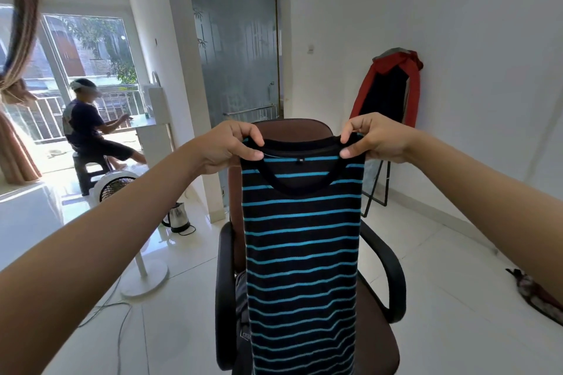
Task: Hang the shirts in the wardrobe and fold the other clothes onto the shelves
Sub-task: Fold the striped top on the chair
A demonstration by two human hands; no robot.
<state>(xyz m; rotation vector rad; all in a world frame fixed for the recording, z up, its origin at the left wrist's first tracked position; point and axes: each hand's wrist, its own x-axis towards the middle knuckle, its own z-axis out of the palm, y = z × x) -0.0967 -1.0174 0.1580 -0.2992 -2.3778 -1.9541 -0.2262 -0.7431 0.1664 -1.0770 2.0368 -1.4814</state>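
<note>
A black shirt with thin blue stripes (301, 246) hangs straight down in front of me, collar up, folded narrow lengthwise. My left hand (231, 144) pinches its top left shoulder and my right hand (371, 138) pinches the top right shoulder, both arms stretched forward. The shirt hangs over a brown office chair (377, 341) with black armrests. More dark clothing (242, 310) lies on the chair seat behind the shirt, mostly hidden. No wardrobe or shelves are in view.
A red and black garment (393, 85) hangs on a stand by the right wall. A white standing fan (137, 256) and a kettle (178, 218) sit on the floor at left. Another person (88, 128) sits near the balcony door. A dark cloth (536, 292) lies on the floor at right.
</note>
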